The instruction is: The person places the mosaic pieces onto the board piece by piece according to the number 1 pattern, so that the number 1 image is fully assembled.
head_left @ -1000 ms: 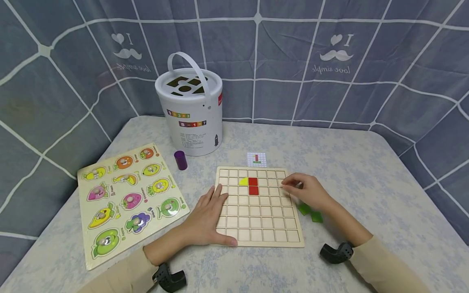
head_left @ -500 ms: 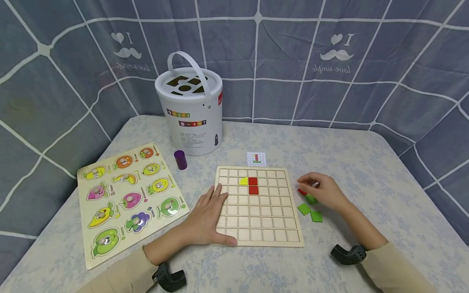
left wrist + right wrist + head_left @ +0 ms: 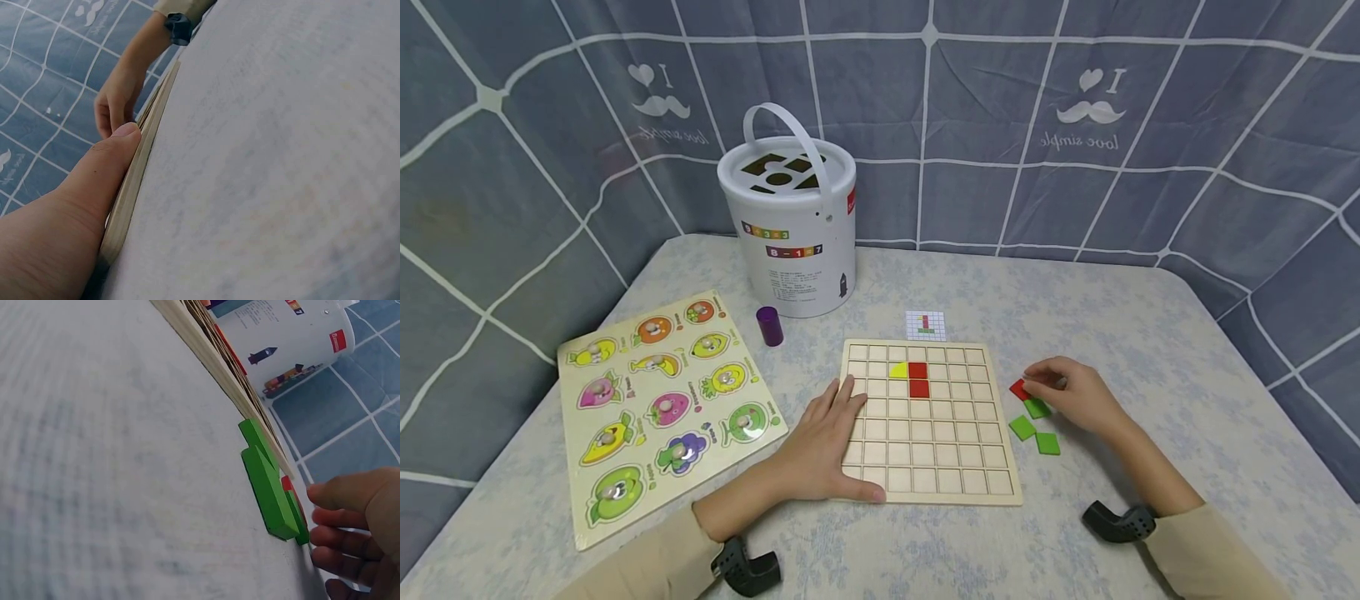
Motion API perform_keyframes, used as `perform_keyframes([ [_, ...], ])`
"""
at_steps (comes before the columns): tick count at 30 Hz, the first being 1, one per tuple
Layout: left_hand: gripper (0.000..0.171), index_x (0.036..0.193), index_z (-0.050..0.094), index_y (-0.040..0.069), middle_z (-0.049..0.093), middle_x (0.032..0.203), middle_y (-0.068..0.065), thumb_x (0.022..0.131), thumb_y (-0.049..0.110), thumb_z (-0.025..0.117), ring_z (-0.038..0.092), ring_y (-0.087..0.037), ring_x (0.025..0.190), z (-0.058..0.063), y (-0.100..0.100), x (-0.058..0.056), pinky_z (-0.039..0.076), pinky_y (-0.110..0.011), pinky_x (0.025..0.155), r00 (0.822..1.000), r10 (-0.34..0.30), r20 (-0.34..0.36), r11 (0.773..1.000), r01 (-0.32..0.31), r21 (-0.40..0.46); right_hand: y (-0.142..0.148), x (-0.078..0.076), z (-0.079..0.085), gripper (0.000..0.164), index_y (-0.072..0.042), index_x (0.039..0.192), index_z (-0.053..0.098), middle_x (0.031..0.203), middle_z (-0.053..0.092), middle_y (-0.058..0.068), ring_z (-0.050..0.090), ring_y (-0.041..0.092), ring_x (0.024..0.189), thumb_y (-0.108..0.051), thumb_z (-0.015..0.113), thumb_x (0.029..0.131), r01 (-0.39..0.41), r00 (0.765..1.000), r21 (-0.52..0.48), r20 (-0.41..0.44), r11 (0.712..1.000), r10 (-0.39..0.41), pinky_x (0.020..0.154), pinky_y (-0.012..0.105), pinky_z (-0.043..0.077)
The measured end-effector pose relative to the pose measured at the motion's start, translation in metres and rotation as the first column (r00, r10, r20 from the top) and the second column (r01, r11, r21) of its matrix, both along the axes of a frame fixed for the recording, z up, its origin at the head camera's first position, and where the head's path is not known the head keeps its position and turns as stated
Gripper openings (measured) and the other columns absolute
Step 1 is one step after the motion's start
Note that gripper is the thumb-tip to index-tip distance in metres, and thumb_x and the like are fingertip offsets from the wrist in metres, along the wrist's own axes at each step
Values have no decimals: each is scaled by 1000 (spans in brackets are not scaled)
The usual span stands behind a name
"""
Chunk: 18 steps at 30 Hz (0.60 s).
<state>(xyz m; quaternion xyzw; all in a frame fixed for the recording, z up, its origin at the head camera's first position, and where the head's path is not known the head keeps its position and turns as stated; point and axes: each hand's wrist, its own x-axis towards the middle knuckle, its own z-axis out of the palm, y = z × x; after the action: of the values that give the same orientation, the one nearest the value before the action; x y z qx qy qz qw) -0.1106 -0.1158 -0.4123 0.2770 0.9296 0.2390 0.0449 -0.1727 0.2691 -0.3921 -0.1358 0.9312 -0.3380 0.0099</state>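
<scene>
My left hand lies spread on the left side of a wooden grid board, thumb over its near edge. In the left wrist view, the thumb rests along the board's edge. On the board, a yellow rounded piece sits beside two red square tiles. Off the board's right side, my right hand has its fingertips at the edge of a loose red tile, fingers loosely curled. Three green tiles lie just below it; the right wrist view shows a thick green tile close to the thumb.
A small pattern card lies behind the grid board. Further back stands a white bucket with shape holes in its lid, and a purple cylinder near its base. A fruit knob puzzle lies at the left. A blue checked curtain encloses the table.
My right hand has moved right from the board's edge to the loose tiles, uncovering the red tile and another green one. The left hand has stayed in place.
</scene>
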Motion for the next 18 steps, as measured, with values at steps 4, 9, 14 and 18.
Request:
perform_keyframes([
  [4,125,153,21,0,5,159,-25,66,76,70,2,-42,146,-1,0,0,11,-57,114,1000,-2,-1,1000,2,1,0,0,-1,28,-1,111,68,98,64,8,56,22,85,-22,69,92,-7,1000,16,-10,1000,7,71,38,48],
  [9,125,152,21,0,6,159,-25,66,76,70,2,-42,146,-1,0,0,11,-57,114,1000,-1,-4,1000,1,3,-3,-1,-3,26,-4,103,72,96,65,6,54,20,82,-24,76,87,5,999,48,-52,999,-3,71,38,46],
  [14,125,152,22,0,6,159,-26,66,76,70,2,-42,146,0,-1,0,11,-58,114,1000,-2,-6,1000,2,2,-5,-1,-5,24,-3,100,72,93,63,5,51,19,79,-21,78,85,2,997,72,-82,997,4,68,37,45],
  [18,125,152,21,0,5,159,-25,66,75,70,2,-42,146,0,0,0,11,-57,114,1000,-4,-4,1000,4,2,-6,-1,-6,24,-2,100,72,91,61,5,48,18,75,-21,77,85,-1,995,84,-100,996,9,64,35,42],
])
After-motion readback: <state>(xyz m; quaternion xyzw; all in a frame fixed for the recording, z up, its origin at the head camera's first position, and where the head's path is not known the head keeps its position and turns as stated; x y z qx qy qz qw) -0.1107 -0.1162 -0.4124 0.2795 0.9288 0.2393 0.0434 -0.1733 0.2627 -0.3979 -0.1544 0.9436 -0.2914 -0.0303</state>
